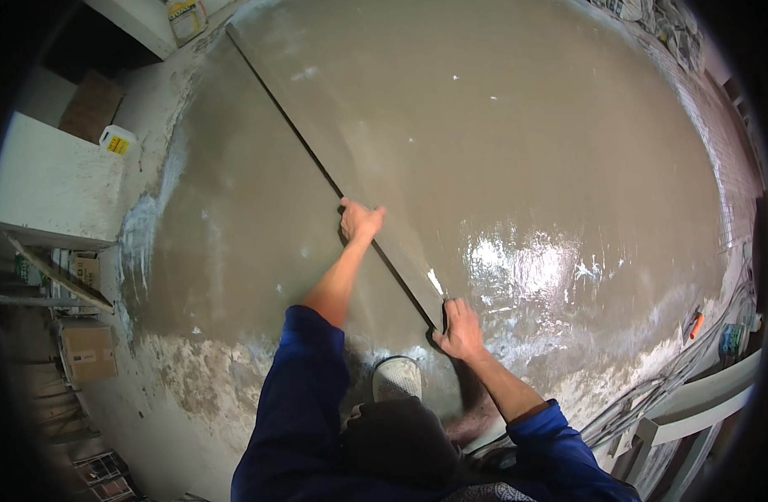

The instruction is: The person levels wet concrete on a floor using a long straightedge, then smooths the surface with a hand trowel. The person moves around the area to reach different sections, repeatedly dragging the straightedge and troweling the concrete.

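Note:
A long, thin, dark straightedge (296,132) lies slantwise over a smooth grey coated floor (517,159), from the far left to just ahead of my shoe (397,379). My left hand (361,222) is closed on the bar a little past its middle, toward the near end. At that near end my right hand (461,330) is closed, its thumb against the bar. A small pale sliver (436,281) shows just ahead of the right fingers; whether it is a blade or glare I cannot tell. The undersides of both hands are hidden.
Bright wet-looking glare lies right of the bar. Rough, pale patches edge the coating nearby. Along the left stand a white jug (117,140), a white block (58,180) and a cardboard box (88,351). On the right are cables (651,386), an orange-handled tool (696,326) and a white frame (701,397).

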